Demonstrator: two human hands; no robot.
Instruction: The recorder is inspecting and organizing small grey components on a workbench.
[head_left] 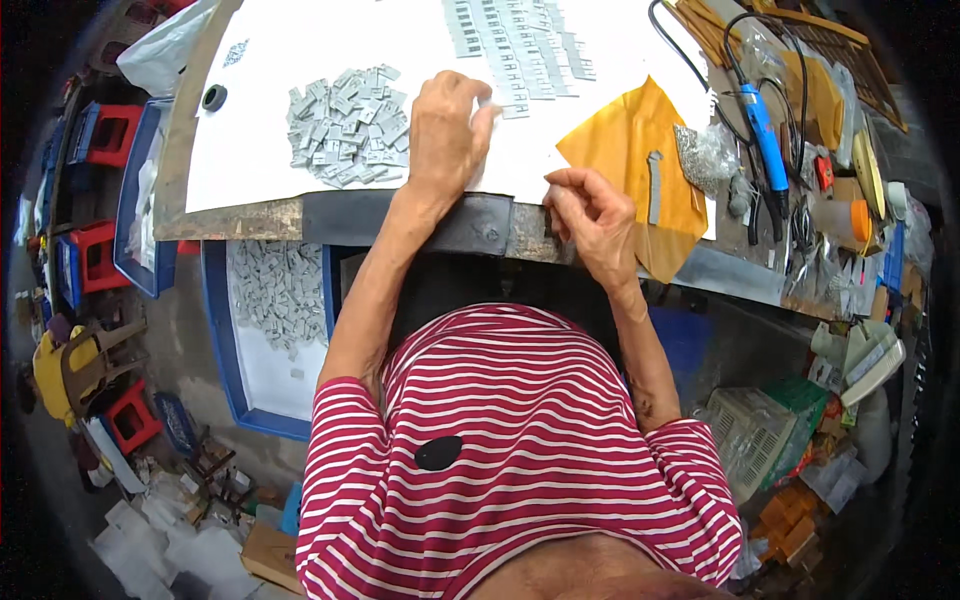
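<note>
My left hand (448,135) is over the white sheet (255,150), just right of a heap of small grey flat pieces (345,125). Its fingers are curled in toward the thumb, and the fingertips are slightly blurred, so what they hold cannot be made out. Beyond it, more grey pieces (515,55) lie in neat slanting rows. My right hand (597,215) is at the table's near edge, thumb and forefinger closed together; anything between them is too small to name. Beside it, an orange-yellow sheet (625,135) carries a narrow grey strip (655,188).
A blue-handled tool (765,140) with a black cable and crumpled clear plastic (705,155) lie to the right. Below the table at left, a blue tray (225,350) holds many grey pieces. A black ring (213,97) sits at the sheet's left. Red stools (95,255) stand farther left.
</note>
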